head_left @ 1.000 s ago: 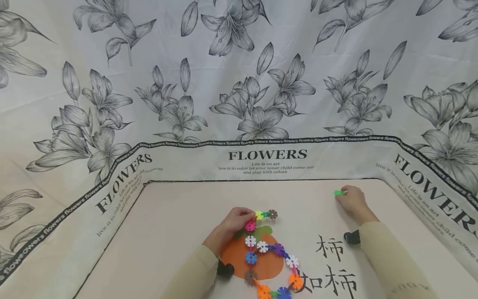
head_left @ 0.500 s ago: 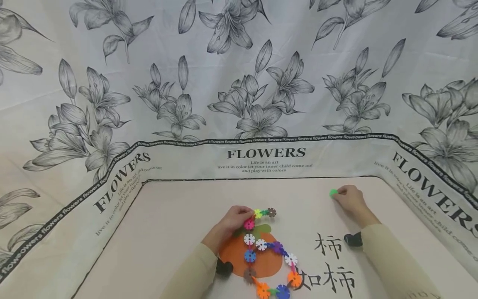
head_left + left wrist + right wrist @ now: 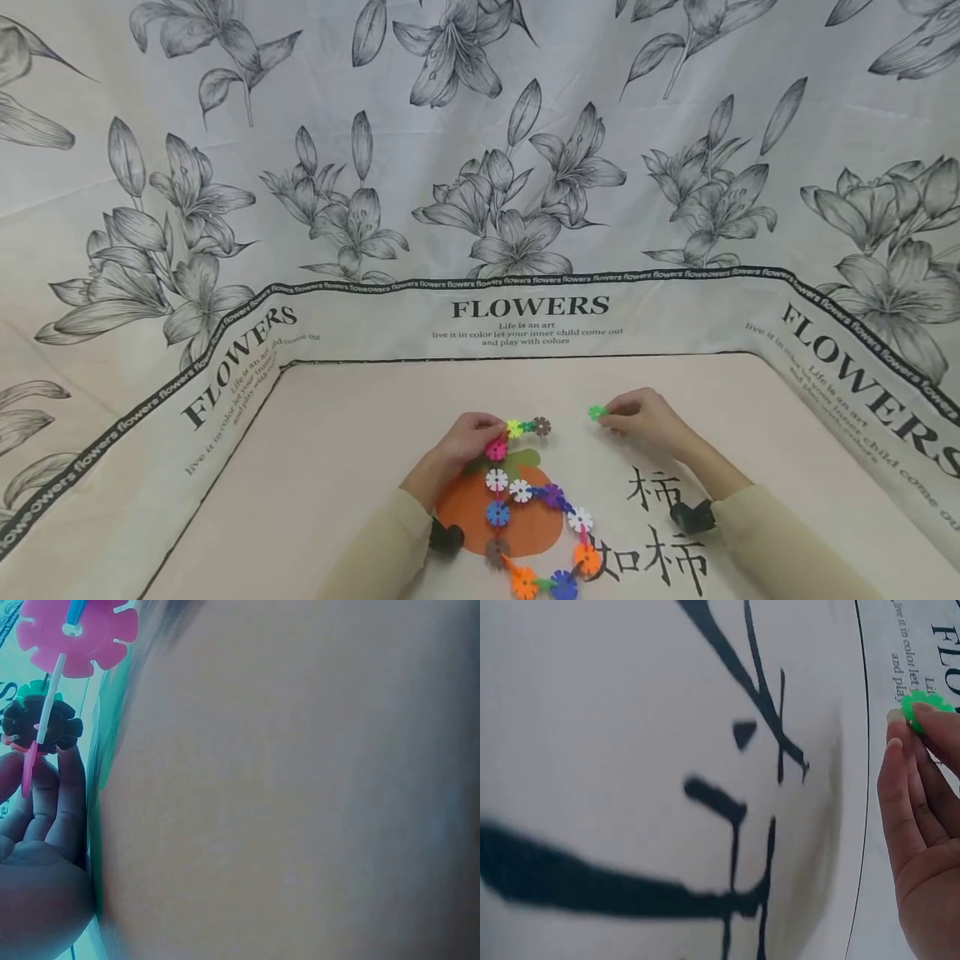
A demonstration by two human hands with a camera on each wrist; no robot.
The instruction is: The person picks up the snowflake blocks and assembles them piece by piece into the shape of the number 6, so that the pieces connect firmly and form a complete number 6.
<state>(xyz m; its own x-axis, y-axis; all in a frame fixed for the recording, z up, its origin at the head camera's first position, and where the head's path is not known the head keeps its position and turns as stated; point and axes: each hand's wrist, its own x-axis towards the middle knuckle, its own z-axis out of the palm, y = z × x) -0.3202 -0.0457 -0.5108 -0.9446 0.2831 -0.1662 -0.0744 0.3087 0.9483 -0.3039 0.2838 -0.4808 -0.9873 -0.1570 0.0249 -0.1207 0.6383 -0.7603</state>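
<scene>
My left hand (image 3: 461,442) pinches a chain of slotted plastic snowflake discs near its far end, by the pink disc (image 3: 497,450) and the yellow disc (image 3: 513,428). A brown disc (image 3: 542,426) tips that end. From the grip the chain runs down past a blue disc (image 3: 498,513) and curves into a loop with orange, white and purple discs. To the right, apart from the chain, my right hand (image 3: 648,421) pinches a single green snowflake disc (image 3: 597,412) between thumb and fingers. In the right wrist view the green disc (image 3: 928,707) is partly covered by the thumb.
Beneath lies a pale tabletop cloth (image 3: 337,450) printed with an orange persimmon (image 3: 461,512) and black characters (image 3: 675,560). A flower-patterned curtain (image 3: 510,192) rises behind and along both sides. Black straps (image 3: 693,517) sit at the wrists.
My right hand has moved left, towards the chain, bringing the green disc with it. The left hand keeps its hold on the chain almost unmoved. The head view has shifted slightly.
</scene>
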